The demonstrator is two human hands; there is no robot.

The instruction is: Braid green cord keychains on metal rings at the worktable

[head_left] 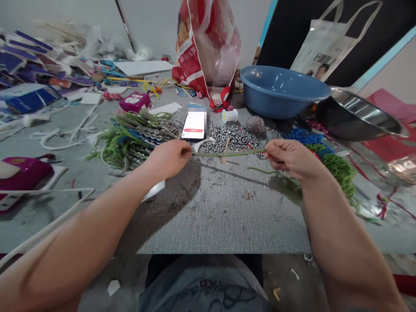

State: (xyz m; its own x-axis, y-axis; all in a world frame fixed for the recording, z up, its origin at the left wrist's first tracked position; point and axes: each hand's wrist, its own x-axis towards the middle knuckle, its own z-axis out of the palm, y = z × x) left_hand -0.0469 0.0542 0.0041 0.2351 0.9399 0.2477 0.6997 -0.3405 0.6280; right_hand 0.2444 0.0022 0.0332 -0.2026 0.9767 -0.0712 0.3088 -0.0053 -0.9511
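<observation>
A thin green cord [232,153] runs almost level above the grey tabletop, pulled straight between my two hands. My left hand [175,157] pinches its left end, where the cord looks thinner and darker. At the other end my right hand [282,156] grips it between thumb and fingers, and a loose tail hangs below to the left. Behind the cord lies a pile of small metal nuts [224,138]. A bundle of green and blue cords with metal pieces [139,134] is beside my left hand. More green cords [339,171] lie right of my right hand.
A lit phone [194,125], a white thread spool [229,115] and a grey yarn ball [255,125] sit beyond my hands. Farther back stand a red bag [191,65], a blue basin [282,93] and a metal bowl [364,115]. Purple devices [24,175] are at left.
</observation>
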